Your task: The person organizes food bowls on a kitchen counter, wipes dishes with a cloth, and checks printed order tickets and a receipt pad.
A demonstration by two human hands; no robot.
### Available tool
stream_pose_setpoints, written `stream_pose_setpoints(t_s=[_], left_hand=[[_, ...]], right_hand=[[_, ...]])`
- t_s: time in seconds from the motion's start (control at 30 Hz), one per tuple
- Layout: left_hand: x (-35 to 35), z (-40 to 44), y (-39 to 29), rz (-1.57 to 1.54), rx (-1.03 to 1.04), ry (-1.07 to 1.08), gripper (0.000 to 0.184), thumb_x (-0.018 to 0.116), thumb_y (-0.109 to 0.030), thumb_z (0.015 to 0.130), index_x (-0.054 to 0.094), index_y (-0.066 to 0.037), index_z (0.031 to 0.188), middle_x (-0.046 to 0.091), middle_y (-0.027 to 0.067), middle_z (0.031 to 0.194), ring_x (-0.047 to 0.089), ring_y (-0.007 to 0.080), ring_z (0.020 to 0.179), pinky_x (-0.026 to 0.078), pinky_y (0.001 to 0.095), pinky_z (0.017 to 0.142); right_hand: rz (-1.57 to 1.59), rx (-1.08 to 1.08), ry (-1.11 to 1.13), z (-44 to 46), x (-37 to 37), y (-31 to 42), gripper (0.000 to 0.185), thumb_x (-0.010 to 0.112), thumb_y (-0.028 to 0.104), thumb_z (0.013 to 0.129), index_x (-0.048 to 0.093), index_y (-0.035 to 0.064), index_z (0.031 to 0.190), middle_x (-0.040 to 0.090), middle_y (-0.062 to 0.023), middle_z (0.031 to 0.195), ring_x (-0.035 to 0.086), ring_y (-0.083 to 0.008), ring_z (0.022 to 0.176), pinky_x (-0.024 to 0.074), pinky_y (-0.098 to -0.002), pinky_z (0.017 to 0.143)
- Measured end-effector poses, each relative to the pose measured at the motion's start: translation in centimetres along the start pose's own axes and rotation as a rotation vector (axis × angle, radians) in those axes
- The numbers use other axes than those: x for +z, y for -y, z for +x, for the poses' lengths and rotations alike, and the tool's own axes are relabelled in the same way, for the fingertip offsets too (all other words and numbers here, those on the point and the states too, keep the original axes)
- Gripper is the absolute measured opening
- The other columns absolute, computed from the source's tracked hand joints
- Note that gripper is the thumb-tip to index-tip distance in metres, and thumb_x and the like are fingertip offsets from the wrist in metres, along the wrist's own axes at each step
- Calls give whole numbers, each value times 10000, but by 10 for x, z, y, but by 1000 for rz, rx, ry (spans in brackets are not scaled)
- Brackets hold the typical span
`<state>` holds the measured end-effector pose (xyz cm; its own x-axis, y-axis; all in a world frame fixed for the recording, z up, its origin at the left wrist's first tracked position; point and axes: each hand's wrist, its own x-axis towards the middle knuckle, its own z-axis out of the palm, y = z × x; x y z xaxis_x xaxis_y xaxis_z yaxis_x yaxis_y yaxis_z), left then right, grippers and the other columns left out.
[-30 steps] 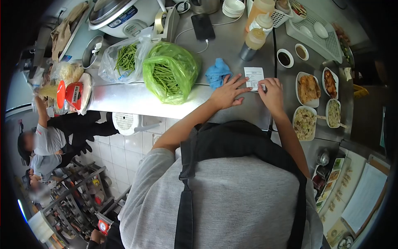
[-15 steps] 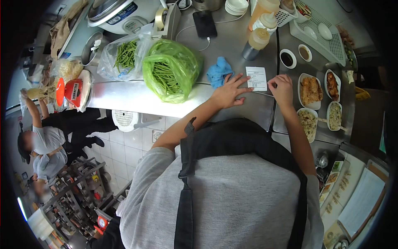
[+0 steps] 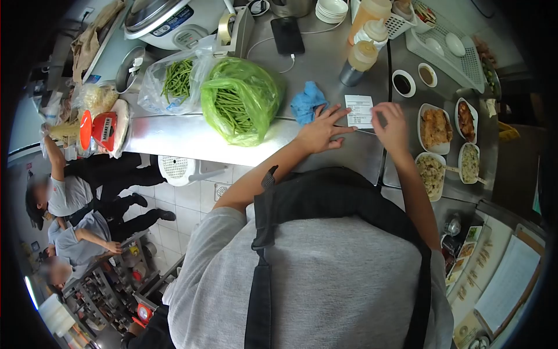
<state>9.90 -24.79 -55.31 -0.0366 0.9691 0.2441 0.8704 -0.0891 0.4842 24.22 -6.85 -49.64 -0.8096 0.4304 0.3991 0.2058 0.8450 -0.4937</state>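
A small printed paper slip [image 3: 359, 110] lies on the steel counter. My left hand [image 3: 323, 131] rests flat with its fingers spread, the fingertips at the slip's left edge and beside a crumpled blue cloth [image 3: 308, 103]. At the slip's right edge is my right hand [image 3: 390, 125], its fingers curled with the thumb and index fingertips near each other; whether anything is between them is too small to tell. Further left sit a green bag of green beans [image 3: 235, 110] and a clear bag of beans [image 3: 176, 81].
Right of my hands stand dishes of food [image 3: 435, 129] and two sauce bowls [image 3: 402, 83]. Sauce bottles [image 3: 358, 63], a phone [image 3: 287, 36] on a cable and a rice cooker [image 3: 168, 26] are further back. Two co-workers [image 3: 67, 195] stand at the left, beyond a white stool [image 3: 175, 169].
My right hand moved right, off the slip, then slightly back left towards its edge. My left hand stayed in place. At the left, the second co-worker came further into view.
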Motion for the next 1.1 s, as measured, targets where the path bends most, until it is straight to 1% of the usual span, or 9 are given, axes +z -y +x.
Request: stream_pose_setpoints(t_s=[0.13,0.37,0.6,0.73,0.77,0.87,0.97,1.03,1.1], left_hand=[[-1,0,1,4,17,-1,443,650,-294,757,601,-263,1196,340,91,1425,318,338,1306,243,574,1035],[1,-1,3,-8,15,-5,428,638,-292,762,610,-266,1189,353,96,1415,317,339,1303,238,573,1039],[-2,0,0,-4,10,-15,452,630,-289,761,596,-301,1211,342,90,1427,325,347,1295,236,570,1039],[-2,0,-2,26,9,-13,466,630,-285,757,589,-309,1220,336,86,1434,323,353,1298,240,571,1035],[-3,0,-2,24,8,-8,467,628,-284,757,587,-308,1221,336,88,1435,322,354,1299,241,571,1035],[-4,0,-2,27,8,-2,478,625,-283,757,577,-305,1233,328,98,1439,319,359,1301,244,575,1033],[-4,0,-4,54,7,16,542,622,-287,758,519,-310,1289,297,137,1447,318,365,1301,261,588,1014],[0,-5,-4,7,11,-51,716,667,-301,722,395,-300,1384,271,186,1443,290,370,1318,271,617,1000],[-8,2,-9,29,-31,20,790,672,-307,719,325,-275,1427,266,182,1445,307,353,1306,284,602,1003]], right_hand=[[-16,-100,145,-9,16,4,85,695,130,704,640,88,754,607,-42,837,551,-245,903,419,-377,851],[-32,-237,117,1,41,6,103,702,101,645,613,76,691,608,-39,792,555,-244,889,414,-395,872],[-96,11,96,-16,-2,-40,112,710,92,632,604,78,664,624,-30,791,558,-241,867,423,-374,827],[190,425,46,-15,20,-17,226,729,175,738,643,57,911,657,-64,860,623,-209,786,486,-328,714],[175,453,57,-17,29,-16,345,727,210,770,616,37,1047,671,-88,841,646,-176,718,498,-301,645],[381,595,54,-28,54,-37,374,728,199,766,609,24,1074,671,-85,766,643,-160,674,494,-293,633],[492,571,9,-25,46,-34,353,708,85,769,585,20,1093,664,-77,732,629,-122,662,480,-261,620],[582,534,-139,-10,27,-30,340,694,17,760,563,32,1073,659,-56,763,625,-99,711,472,-245,650],[471,416,-277,32,-23,-33,248,679,-23,765,530,44,951,626,-27,805,612,-96,768,467,-239,709]])
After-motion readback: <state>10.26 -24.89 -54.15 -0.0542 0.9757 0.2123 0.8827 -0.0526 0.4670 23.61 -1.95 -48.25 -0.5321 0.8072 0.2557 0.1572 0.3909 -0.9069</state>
